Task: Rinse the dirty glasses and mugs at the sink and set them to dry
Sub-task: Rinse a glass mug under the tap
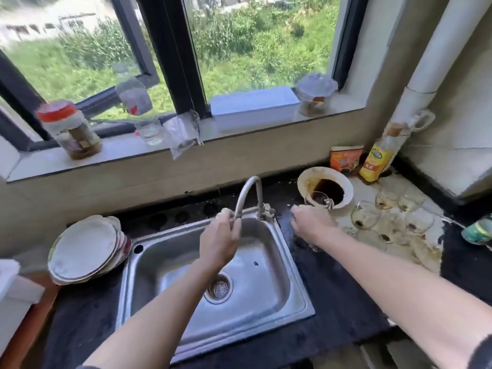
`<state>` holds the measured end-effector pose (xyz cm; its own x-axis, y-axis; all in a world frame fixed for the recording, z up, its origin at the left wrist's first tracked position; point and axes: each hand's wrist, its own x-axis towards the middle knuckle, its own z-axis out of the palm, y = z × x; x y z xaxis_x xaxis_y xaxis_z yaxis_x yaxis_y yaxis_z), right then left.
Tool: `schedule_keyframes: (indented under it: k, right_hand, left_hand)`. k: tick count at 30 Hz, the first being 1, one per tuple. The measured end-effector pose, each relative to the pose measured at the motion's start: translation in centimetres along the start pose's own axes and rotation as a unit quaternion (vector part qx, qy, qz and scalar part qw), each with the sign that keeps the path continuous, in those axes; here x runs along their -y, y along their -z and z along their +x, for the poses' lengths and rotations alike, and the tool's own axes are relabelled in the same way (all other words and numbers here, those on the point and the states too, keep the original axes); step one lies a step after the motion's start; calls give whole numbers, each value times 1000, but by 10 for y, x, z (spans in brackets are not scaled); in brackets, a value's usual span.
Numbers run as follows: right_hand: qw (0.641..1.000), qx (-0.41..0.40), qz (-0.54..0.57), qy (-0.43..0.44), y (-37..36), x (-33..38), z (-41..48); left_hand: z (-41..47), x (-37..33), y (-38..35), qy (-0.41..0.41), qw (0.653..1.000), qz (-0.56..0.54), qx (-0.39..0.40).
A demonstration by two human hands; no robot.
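Several dirty clear glasses with brown dregs stand on the counter right of the steel sink. My left hand grips the spout end of the bendable faucet over the basin. My right hand reaches over the counter just right of the faucet base, near the glasses; its fingers are blurred and whether they hold anything is unclear. A white bowl with dark liquid and a small glass cup inside sits behind that hand.
A stack of white plates leans left of the sink. An oil bottle and an orange packet stand in the back right corner. Jars and a white box line the windowsill. A green bottle lies at the right edge.
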<state>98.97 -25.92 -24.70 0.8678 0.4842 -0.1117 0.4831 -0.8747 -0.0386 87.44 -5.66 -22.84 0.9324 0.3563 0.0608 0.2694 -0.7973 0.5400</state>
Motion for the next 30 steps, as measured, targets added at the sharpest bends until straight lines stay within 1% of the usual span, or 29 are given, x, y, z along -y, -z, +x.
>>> schedule_keyframes:
  k: [2,4,7,10,12,14,16,19,30]
  right_hand:
    - [1000,16,13,13,-4,-4,36]
    - [998,40,43,5,-8,-4,68]
    - [993,89,82,-7,-24,-2,108]
    - [989,124,84,0,-43,3,130]
    - [986,140,85,5,-53,6,136]
    - [986,141,86,12,-59,9,137]
    - [988,125,86,15,-64,11,135]
    - [992,107,60,23,-69,17,129]
    - [993,99,-16,56,-72,31,118]
  left_hand:
    - [18,-3,-6,29,998,-64,-1]
    - [31,-3,-11,46,992,-115,10]
    - [44,0,-14,53,989,-136,23]
    - [49,5,-11,49,984,-170,36]
    - [52,8,-9,47,978,-196,60]
    - [54,12,-7,43,974,-206,80]
    - [57,15,-5,42,973,-210,89]
    - [59,16,-3,43,972,-209,97]
    - [60,19,-2,39,969,-225,99]
